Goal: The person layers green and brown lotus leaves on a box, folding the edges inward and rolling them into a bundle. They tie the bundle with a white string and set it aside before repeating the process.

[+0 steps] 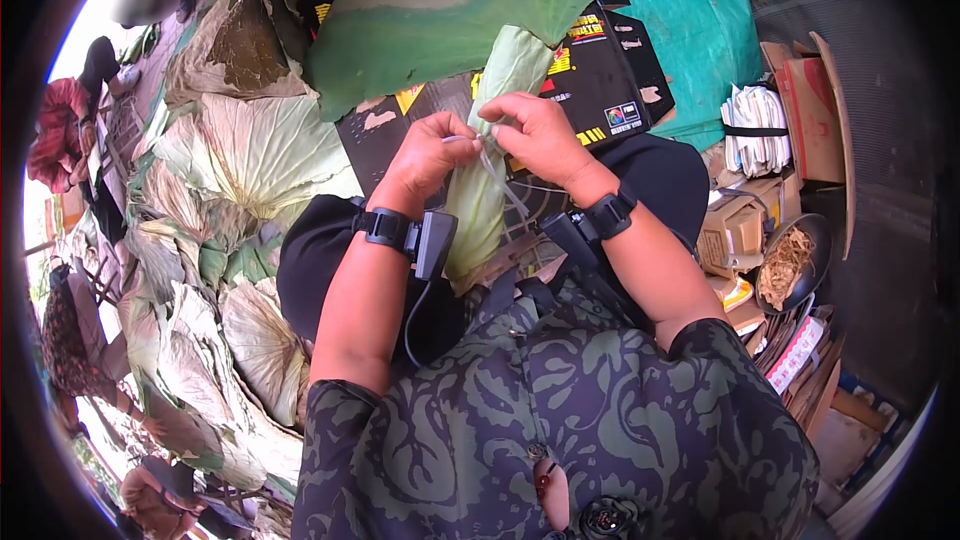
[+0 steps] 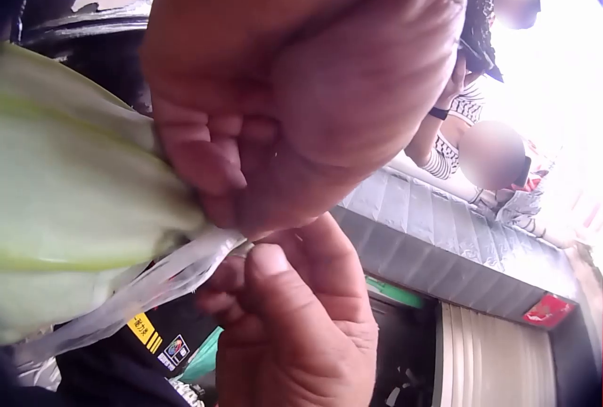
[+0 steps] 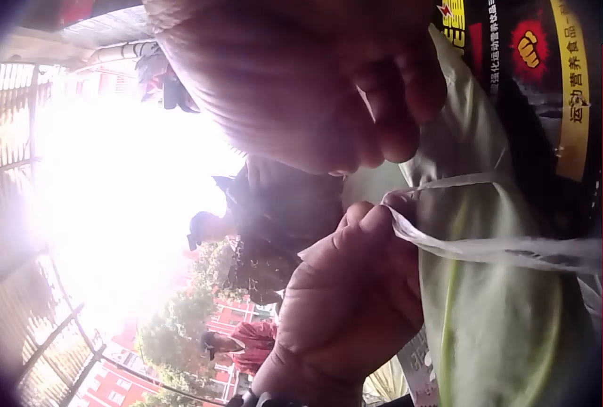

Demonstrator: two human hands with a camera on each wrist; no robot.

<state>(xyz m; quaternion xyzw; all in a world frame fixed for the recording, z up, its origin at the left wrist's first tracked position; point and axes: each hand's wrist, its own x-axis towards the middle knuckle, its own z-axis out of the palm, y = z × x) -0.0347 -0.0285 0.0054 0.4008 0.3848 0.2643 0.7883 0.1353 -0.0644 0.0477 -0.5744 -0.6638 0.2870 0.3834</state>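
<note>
Both hands, left hand (image 1: 430,155) and right hand (image 1: 540,135), pinch a thin plastic strip (image 1: 497,178) around the rolled leaf (image 1: 480,190). If they pull too hard, I think the strip can snap or slip, and the roll may loosen.

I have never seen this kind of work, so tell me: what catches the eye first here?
At the centre, the left hand and right hand pinch a pale plastic strip against a rolled green leaf bundle that stands on the person's lap. To the left lies a heap of big dried lotus leaves. Behind the bundle stands a black printed carton.
</note>
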